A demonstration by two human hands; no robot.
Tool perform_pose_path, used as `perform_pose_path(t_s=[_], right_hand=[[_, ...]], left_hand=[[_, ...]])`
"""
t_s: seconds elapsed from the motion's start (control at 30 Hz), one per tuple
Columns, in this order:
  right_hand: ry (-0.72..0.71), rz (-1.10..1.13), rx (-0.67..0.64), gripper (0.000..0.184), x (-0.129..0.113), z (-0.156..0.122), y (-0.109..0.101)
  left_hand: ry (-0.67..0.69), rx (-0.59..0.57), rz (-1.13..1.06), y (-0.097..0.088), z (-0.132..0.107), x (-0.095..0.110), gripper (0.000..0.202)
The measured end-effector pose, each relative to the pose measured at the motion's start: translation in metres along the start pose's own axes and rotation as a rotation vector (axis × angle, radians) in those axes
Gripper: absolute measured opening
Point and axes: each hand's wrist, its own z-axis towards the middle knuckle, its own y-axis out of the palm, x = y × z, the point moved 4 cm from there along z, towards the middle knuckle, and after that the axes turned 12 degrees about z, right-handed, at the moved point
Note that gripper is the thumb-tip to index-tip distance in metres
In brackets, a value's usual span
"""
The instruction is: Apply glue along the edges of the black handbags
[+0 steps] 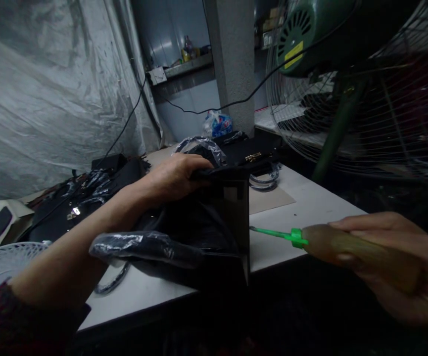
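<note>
Presently, a black boxy handbag (214, 222) is being steadied at the near edge of the white surface (310, 207) by the left hand (172, 178), fingers closed over its top; a green-shafted, amber-handled screwdriver (310, 241) is being gripped in the closed fingers of the right hand (395, 262), tip just beside the bag.

Legible text: none in this view.

Markings seen but unreadable:
- Yellow rectangular sticker (293, 54) on the dark green motor housing of the wire-cage fan (310, 34). It carries dark print in lines, too small and blurred to make out.
- Blue and white crumpled plastic bag (219, 123) at the foot of the grey concrete pillar (232, 64). It has red and blue printed patches, but no letters can be told.
- Clear bottle with a coloured label (188, 48) on the grey wall shelf (189, 65). The label is too far off to read.
</note>
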Motion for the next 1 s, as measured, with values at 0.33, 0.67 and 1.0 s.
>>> perform_pose_path(t_s=[0.33,0.67,1.0], right_hand=[[-0.213,0.033,-0.172,0.021,0.020,0.025,0.032],[-0.321,-0.020,-0.339,0.026,0.025,0.028,0.045],[-0.261,-0.004,-0.347,0.023,0.040,0.023,0.050]], left_hand=[[0.005,0.183,0.067,0.047,-0.024,0.004,0.047],[-0.020,0.126,0.121,0.060,-0.020,0.004,0.047],[-0.028,0.107,0.179,0.064,-0.019,0.009,0.046]])
